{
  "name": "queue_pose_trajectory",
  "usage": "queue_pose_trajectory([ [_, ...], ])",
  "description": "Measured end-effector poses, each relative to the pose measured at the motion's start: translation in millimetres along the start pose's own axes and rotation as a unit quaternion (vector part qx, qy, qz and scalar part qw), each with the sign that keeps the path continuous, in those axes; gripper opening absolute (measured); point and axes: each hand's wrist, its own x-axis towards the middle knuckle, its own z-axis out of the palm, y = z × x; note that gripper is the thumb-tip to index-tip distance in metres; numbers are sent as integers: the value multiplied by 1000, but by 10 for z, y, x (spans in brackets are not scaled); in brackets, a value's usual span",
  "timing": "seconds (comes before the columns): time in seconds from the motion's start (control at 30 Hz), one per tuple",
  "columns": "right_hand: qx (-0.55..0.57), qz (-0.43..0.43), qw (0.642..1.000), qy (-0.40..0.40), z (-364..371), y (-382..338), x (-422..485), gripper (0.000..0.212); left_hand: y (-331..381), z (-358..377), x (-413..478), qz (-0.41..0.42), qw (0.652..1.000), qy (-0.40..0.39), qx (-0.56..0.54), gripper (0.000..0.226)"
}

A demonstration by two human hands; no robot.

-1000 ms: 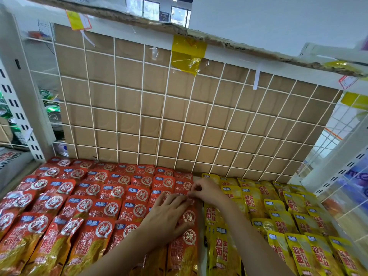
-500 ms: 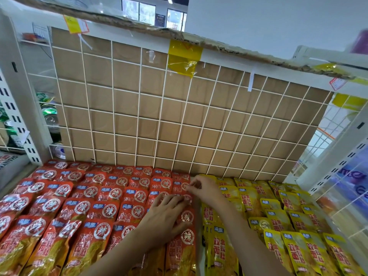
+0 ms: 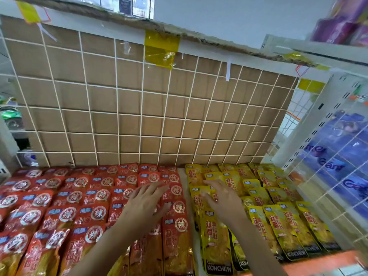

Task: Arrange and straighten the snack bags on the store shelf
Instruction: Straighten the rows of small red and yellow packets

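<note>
The left grip (image 3: 146, 203) lies flat, fingers spread, on the red snack bags (image 3: 93, 214), which fill the shelf (image 3: 182, 174) from seven to eleven o'clock. The right grip (image 3: 222, 198), fingers also spread, rests on the yellow snack bags (image 3: 278, 222) at four o'clock. A wire grid (image 3: 139, 108) stands behind them at twelve.

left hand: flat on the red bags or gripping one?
Flat: left hand lies fingers straight on the red bags, nothing pinched.
</note>
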Motion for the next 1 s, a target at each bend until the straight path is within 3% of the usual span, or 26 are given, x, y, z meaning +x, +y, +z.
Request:
queue_pose_trajectory([
  [0.07, -3, 2, 1000, 23, -15, 36, -126, 45, -43, -10, -40, -2, 1000, -2, 3, 105],
  [0.13, -8, 5, 999, 33, -47, 64, -237, 45, -77, -13, -80, -7, 1000, -5, -9, 109],
  [0.4, -39, 16, 996, 73, -110, 186, -524, 35, 35, -88, -120, -2, 1000, -18, -10, 67],
  [0.63, -71, 10, 993, 99, -203, 458, -554, 38, 226, -22, 25, 10, 1000, -25, -6, 91],
  [0.83, -51, 2, 998, 39, -287, 699, -383, 42, 518, 63, 229, -26, 999, -45, -1, 58],
  [1.0, -52, -52, 997, -14, -331, 872, -201, 42, 712, 193, 430, -50, 997, -67, 3, 59],
])
